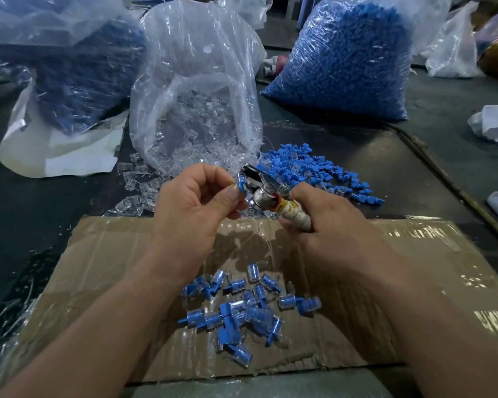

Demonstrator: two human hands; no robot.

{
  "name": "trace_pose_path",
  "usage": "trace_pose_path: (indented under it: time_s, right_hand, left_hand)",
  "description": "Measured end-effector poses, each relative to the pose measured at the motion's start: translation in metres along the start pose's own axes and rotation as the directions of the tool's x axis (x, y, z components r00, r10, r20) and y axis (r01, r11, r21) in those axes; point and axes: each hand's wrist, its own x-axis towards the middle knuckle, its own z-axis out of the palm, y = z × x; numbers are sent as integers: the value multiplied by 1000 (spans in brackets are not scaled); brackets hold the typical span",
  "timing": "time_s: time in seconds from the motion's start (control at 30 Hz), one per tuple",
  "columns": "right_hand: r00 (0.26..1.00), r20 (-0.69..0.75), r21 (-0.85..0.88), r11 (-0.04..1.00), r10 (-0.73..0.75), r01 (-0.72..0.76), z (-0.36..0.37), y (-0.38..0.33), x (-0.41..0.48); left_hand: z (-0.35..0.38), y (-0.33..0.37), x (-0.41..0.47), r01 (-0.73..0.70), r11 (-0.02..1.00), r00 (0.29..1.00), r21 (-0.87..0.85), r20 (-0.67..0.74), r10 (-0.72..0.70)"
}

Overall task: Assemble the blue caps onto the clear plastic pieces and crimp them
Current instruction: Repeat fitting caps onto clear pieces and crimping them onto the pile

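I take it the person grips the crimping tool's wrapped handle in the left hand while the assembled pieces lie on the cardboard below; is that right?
Not quite: the head view shows the right hand gripping the crimping tool by its wrapped handle, while the left hand pinches a blue-capped piece at its metal head. The assembled pieces do lie on the cardboard below.

Bare forearms slant in from 7 and 5 o'clock, hands close together near centre. The left hand [190,202] pinches a blue cap [240,185] between thumb and forefinger; the right hand [328,222] fists round a tool handle [295,215] aimed at 10 o'clock
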Motion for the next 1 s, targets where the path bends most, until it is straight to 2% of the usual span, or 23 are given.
trace_pose_path:
  time_s: [0.27,0.8,0.9,1.0]
  right_hand:
    - [1000,17,17,1000,18,-18,0,-1,1]
    - [999,-41,-2,1000,-12,12,5,0,1]
    - [1000,13,-10,1000,5,-5,2,8,2]
    - [996,71,-98,994,45,-37,-2,15,3]
  left_hand:
    - [1,-1,-1,14,999,1000,43,-20,-13]
    - [1,1,-1,22,995,999,96,-50,-18]
    - [0,0,-1,60,997,995,41,-77,-57]
    - [-4,3,0,107,993,991,-60,-74,-111]
